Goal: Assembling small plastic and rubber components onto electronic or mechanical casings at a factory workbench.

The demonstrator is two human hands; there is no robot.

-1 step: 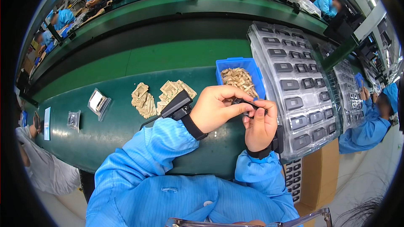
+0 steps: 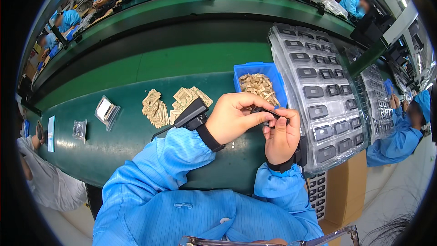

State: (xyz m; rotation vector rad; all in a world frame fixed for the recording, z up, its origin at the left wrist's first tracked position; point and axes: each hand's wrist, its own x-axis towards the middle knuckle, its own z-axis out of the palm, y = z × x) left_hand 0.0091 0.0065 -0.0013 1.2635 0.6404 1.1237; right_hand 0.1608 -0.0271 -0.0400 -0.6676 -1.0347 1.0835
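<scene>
My left hand [image 2: 234, 117] and my right hand [image 2: 282, 140] meet above the front of the green bench, both closed on one small black plastic part [image 2: 275, 114]. Fingers and thumbs cover most of it, so its full shape is hidden. Just beyond the hands stands a blue bin [image 2: 278, 78] filled with loose tan slips [image 2: 257, 86]. Left of the bin, two piles of tan rectangular frame-like pieces lie on the bench, a left pile [image 2: 154, 109] and a right pile [image 2: 189, 100]. A black device is strapped to each wrist.
Clear plastic trays [image 2: 300, 82] of black rectangular housings rise at my right, above a cardboard box [image 2: 348, 189]. Leftward lie two clear bags, one larger [image 2: 107, 111], one smaller [image 2: 79, 130]. A green ledge [image 2: 191, 61] crosses behind; co-workers sit beyond and at both sides.
</scene>
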